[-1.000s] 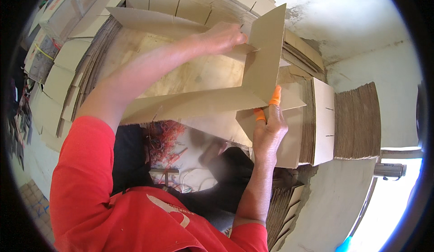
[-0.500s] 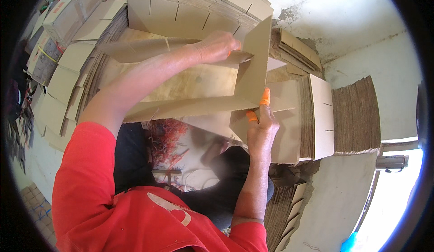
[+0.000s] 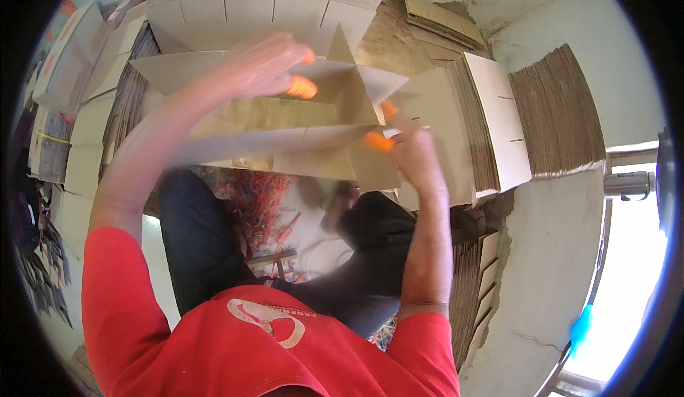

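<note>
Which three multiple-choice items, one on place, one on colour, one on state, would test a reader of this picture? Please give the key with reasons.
1. Where is the tall stack of flat cardboard?
A. by the right wall
B. on the person's lap
C. behind the person

2. What colour are the finger covers?
A. blue
B. orange
C. white

3. The cardboard box between the left hand and right hand is
A. taped shut
B. crushed
C. with flaps open

Key: 1 A, it stands against the wall; 2 B, fingertips show orange; 3 C, flaps stick out.

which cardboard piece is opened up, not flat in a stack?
The box between the left hand and right hand: its flaps stick out, while the other sheets lie stacked flat.
</note>
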Tool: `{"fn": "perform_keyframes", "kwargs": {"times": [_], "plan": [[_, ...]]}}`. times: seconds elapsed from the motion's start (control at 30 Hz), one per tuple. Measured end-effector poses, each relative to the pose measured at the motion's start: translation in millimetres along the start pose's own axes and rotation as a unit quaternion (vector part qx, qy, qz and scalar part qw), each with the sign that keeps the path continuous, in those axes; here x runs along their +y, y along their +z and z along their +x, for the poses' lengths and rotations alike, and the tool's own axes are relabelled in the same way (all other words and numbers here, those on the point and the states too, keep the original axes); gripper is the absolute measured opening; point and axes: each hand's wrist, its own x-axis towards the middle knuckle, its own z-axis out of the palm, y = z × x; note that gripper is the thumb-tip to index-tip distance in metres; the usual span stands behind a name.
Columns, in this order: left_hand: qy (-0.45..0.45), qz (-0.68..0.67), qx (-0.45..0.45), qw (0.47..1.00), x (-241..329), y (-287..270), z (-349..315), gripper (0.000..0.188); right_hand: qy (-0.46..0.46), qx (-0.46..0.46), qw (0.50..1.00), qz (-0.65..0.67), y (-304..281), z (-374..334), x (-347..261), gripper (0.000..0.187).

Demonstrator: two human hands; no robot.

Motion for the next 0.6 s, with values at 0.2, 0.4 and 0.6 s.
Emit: {"fn": "perform_keyframes", "kwargs": {"times": [0.2,0.4,0.6], "plan": [[-0.044,0.063,0.043,0.996,-11,32,-96,0.058,0.135,0.238,0.901,-0.336,-24,-13,105,0.046],[-0.038,-0.001,0.026,0.999,-69,82,-98,0.022,0.158,0.198,0.887,-0.387,-24,-8,159,0.032],[-0.029,0.032,0.05,0.998,-71,79,-81,0.019,0.183,0.228,0.913,-0.284,-50,-12,172,0.034]]}}
